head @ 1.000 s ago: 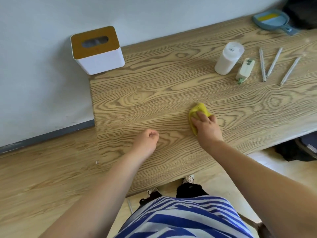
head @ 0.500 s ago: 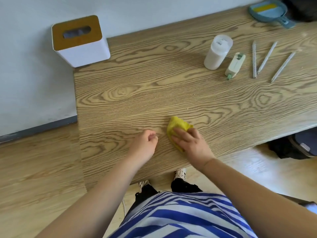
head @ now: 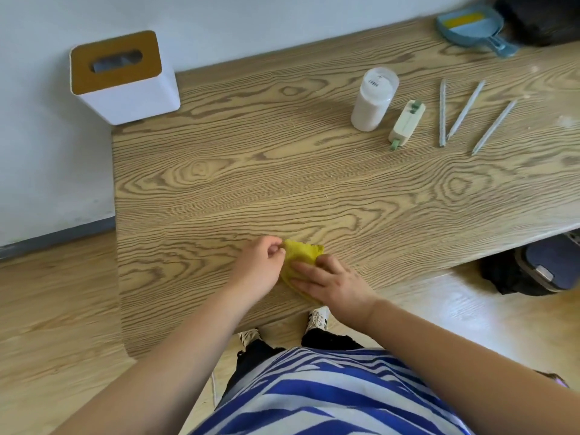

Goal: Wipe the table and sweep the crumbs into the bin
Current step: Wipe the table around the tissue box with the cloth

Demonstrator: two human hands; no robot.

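The right hand [head: 332, 282] has dragged the yellow cloth [head: 301, 257] leftward across the desk [head: 282, 171] until it meets the curled, empty left hand [head: 262, 265], right fingers flat on it, likely herding crumbs.

A table [head: 314, 183] stands against the wall [head: 219, 23]. At its back left corner sits a bin [head: 125, 86], partly over the table's left edge. Near the front edge lies a cloth [head: 301, 252], with the left hand [head: 260, 268] touching its left side and the right hand [head: 332, 284] lying on it. Toward the back right stands a bottle [head: 373, 98]; just to its right lies a small gadget [head: 406, 125], and further right three pencils [head: 464, 111] lie side by side. A dustpan [head: 474, 26] rests at the far right corner behind them. Crumbs [head: 326, 196] are scattered between cloth and bottle.
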